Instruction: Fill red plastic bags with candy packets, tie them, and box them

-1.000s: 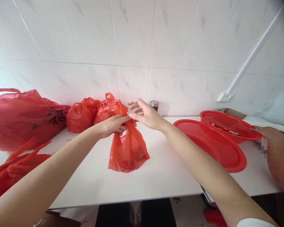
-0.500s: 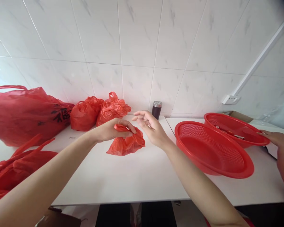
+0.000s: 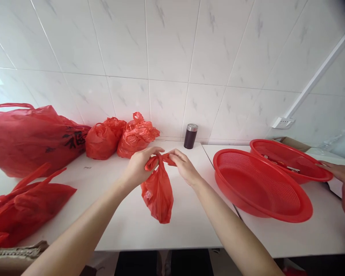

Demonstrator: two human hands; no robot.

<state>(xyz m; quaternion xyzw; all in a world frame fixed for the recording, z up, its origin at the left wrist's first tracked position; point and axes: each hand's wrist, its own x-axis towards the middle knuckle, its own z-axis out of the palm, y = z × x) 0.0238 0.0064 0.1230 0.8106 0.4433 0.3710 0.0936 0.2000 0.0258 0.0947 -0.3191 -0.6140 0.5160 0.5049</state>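
Both hands meet above the middle of the white worktop (image 3: 126, 226), near its front edge. The left hand (image 3: 140, 165) pinches one thin, twisted handle of a small red plastic bag (image 3: 158, 193), its fingers (image 3: 152, 151) curled tight around the crinkled film. The right hand (image 3: 184, 165) grips the other handle, fingers clenched on it, so the two handles stretch between the hands like a short cord. The bag hangs below them as a soft, wrinkled, glossy teardrop, its bottom at or just above the smooth worktop; whether it touches cannot be told.

Along the back edge, against the glossy white tiled wall, sit two knotted red bags (image 3: 122, 136), round and puckered, touching each other. A large red bag with black print (image 3: 31, 138) bulges at the back left corner, and a flatter red bag (image 3: 25, 207) lies at the front left edge. A dark cylindrical jar with a metal lid (image 3: 190, 136) stands upright at the back. To the right, a wide round red plastic colander (image 3: 261, 184) with fine mesh perforations lies tilted, overlapping a second red colander (image 3: 290, 159) behind it. Another person's hand (image 3: 343, 174) rests at that second colander's rim at the right edge.
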